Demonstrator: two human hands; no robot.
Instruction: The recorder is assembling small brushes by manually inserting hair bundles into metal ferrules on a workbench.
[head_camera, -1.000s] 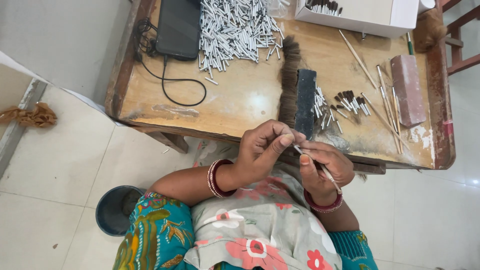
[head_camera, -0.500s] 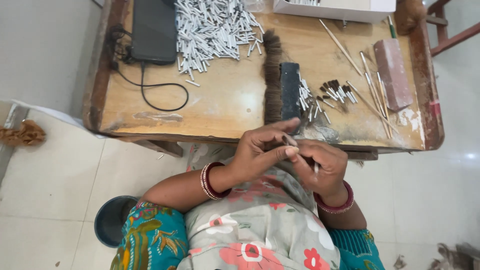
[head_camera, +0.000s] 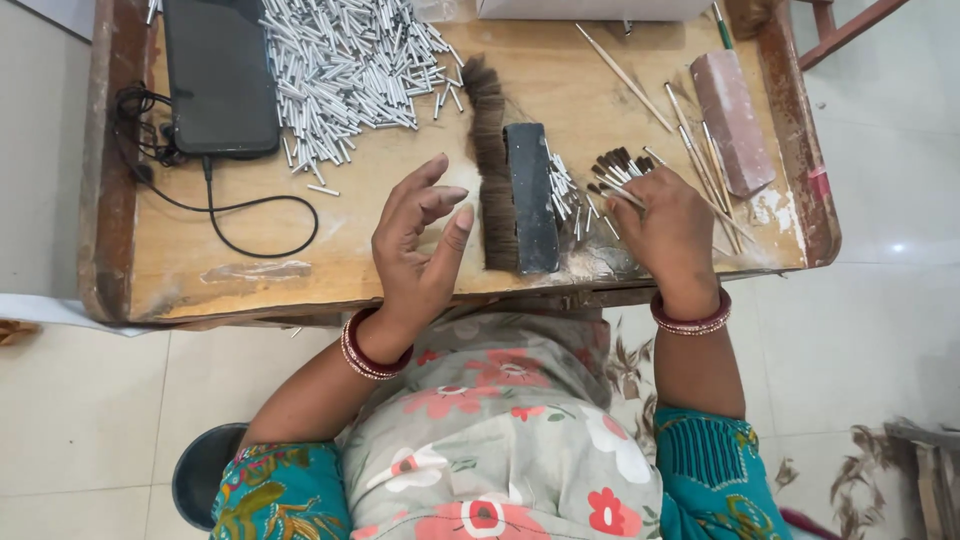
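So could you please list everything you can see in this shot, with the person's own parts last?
table: one, brown wood, fills the upper frame
phone: one, black, far left of the table
cable: one, black, loops from the phone
metal tubes: a large pile, silver, beside the phone
hair bundle: one strip, dark brown, table centre
block: one, black, right of the hair bundle
brush heads: a small cluster, silver with dark tips, at the right hand
sticks: several, pale wood, right side
brick: one, reddish, far right
box: one, white, top edge
left hand: open, raised above the table, red bangles at the wrist
right hand: resting on the brush heads, bangles at the wrist
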